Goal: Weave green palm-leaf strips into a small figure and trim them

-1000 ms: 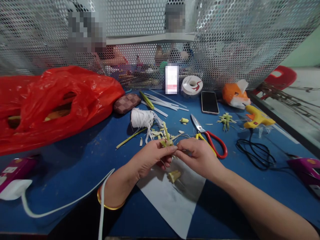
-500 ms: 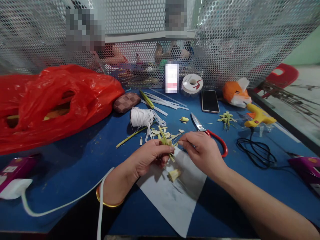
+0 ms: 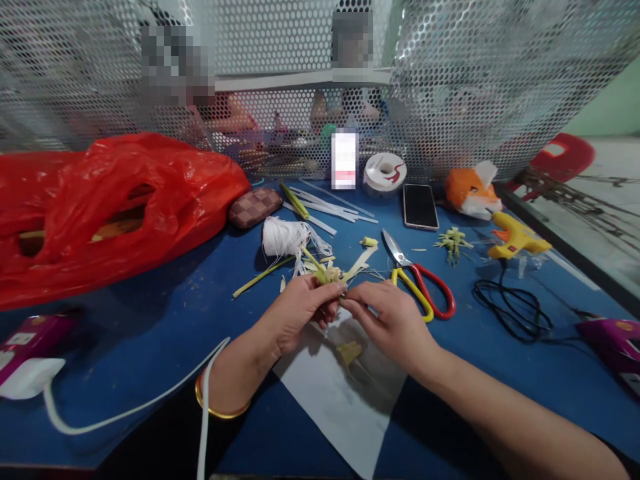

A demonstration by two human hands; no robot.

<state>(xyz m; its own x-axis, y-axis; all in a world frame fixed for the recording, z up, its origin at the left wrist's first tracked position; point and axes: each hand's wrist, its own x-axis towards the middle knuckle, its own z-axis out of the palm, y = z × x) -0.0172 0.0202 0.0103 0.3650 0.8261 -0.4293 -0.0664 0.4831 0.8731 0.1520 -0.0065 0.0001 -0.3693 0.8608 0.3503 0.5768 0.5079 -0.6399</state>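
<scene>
My left hand (image 3: 313,300) pinches a small bundle of pale green plant strips (image 3: 327,273), thumb on top. Pressed close to it, my right hand (image 3: 387,317) has thumb and fingertips together at the bundle's lower right side; what exactly they grip is too small to make out. Beneath both hands lies a white paper sheet (image 3: 340,413) with a short cut piece of stalk (image 3: 349,352) on it. Scissors (image 3: 415,280) with one red and one yellow handle rest open just beyond my right hand. Strip scraps (image 3: 363,260) lie behind the bundle.
A roll of white string (image 3: 280,237), white strips (image 3: 320,203) and a ribbon spool (image 3: 385,172) are farther back. On the right are a phone (image 3: 421,206), a woven green piece (image 3: 453,243) and a yellow glue gun (image 3: 520,238) with black cord. A red bag (image 3: 185,173) fills the left.
My right hand has moved left and slightly down, up against my left hand at the bundle. The scissors' yellow handle now shows. The bundle has turned a little.
</scene>
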